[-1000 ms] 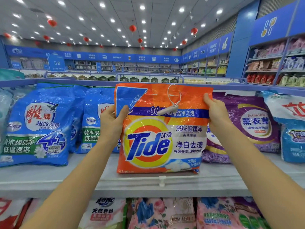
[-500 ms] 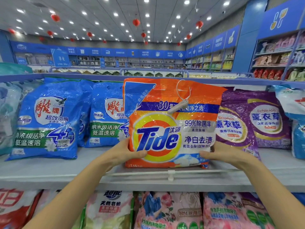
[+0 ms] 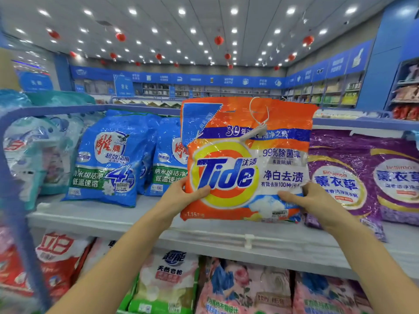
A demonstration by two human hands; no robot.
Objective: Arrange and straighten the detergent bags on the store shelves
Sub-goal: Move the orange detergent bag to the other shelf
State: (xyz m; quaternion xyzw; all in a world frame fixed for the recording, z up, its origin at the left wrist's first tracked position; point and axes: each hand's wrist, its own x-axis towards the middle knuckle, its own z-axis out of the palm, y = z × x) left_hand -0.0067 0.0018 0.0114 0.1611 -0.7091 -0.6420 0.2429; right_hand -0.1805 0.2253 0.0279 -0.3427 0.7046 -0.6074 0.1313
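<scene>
Tide bag (image 3: 247,159) stands upright on the shelf (image 3: 113,219), between blue bags (image 3: 108,157) and purple bags (image 3: 340,177). Left hand (image 3: 181,196) and right hand (image 3: 310,198) each have their grip clamped on its lower corners, thumbs across the front.

Super bright store, all the light comes from rows of recessed ceiling spots (image 3: 234,11) that blow out into white blobs. Shiny glare streaks on the orange Tide bag (image 3: 244,159) plastic. Hardly any shadows. Heavy fisheye bending at the edges, left edge badly smeared, far shelves soft.
</scene>
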